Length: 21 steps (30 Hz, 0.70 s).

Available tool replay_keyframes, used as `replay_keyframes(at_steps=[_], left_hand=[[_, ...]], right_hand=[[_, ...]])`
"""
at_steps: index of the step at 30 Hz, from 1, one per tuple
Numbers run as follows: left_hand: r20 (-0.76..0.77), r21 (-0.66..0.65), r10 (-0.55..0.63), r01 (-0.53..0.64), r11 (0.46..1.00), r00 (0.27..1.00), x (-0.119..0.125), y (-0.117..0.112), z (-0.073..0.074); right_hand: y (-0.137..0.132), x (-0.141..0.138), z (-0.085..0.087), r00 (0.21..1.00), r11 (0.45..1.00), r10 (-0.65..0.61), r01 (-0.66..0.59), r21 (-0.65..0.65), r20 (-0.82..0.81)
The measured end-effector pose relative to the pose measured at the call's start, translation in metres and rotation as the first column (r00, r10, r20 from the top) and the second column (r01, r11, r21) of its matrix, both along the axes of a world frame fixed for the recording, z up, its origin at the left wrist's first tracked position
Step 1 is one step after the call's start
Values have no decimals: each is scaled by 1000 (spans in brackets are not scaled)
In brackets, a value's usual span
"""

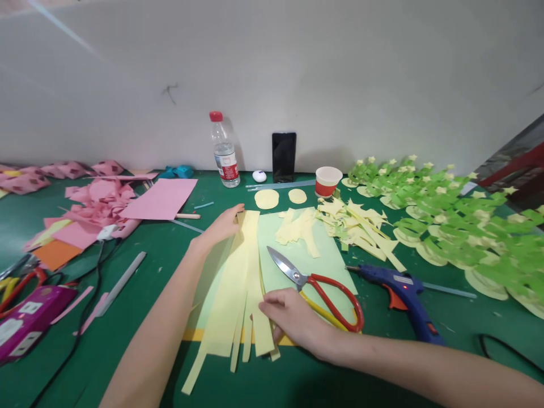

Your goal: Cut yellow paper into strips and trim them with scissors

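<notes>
Long pale-yellow paper strips (pixel 227 294) lie in a loose bundle down the middle, fanned out at the near end. At their far end my left hand (pixel 226 225) grips the edge, fingers curled over it and partly hidden. The thumb and fingers of my right hand (pixel 293 314) pinch the right-hand strips near the bottom. Just beyond that hand, scissors (pixel 314 280) with red and yellow handles rest with blades closed. Under all this is a light-green sheet (pixel 331 266), with cut yellow paper pieces (pixel 297 226) on its far part.
Right: a blue glue gun (pixel 397 289), yellow scraps (pixel 361 226), rows of green paper plants (pixel 467 226). Back: a bottle (pixel 225 156), phone (pixel 284 157), paper cup (pixel 327 181), yellow paper discs (pixel 267 199). Left: pink paper (pixel 164 198), cutter (pixel 121 283), purple box (pixel 36 317) with cable.
</notes>
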State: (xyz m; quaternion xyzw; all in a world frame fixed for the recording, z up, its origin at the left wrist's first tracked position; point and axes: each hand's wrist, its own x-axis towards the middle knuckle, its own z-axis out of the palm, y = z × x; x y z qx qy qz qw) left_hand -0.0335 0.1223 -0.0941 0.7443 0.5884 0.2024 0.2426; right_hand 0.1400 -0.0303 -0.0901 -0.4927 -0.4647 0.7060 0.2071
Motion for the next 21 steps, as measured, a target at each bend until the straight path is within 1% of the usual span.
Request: replay_keyframes(at_steps=[4, 6, 9, 12, 14, 16, 21], left_hand=[[-76, 34, -33, 36, 999, 997, 0, 0, -3], [-104, 46, -38, 43, 998, 994, -1, 1, -2], [-141, 40, -39, 45, 998, 989, -2, 1, 1], [-187, 7, 5, -4, 1000, 982, -1, 1, 7], [-230, -43, 42, -54, 998, 972, 2, -1, 13], [-270, -125, 44, -81, 989, 962, 6, -4, 20], [-296, -361, -86, -28, 932, 951, 19, -17, 37]], right_hand=[[-4, 0, -5, 997, 997, -71, 72, 23, -21], [-7, 0, -6, 996, 996, -86, 87, 11, -33], [-8, 2, -5, 996, 997, -67, 65, -43, -51], [-5, 3, -3, 997, 994, -42, 35, -103, -70], [-2, 4, -1, 996, 989, -25, 13, -145, -80], [0, 5, 2, 996, 984, -9, -7, -180, -90], [5, 6, 6, 989, 970, 40, -73, -234, -145]])
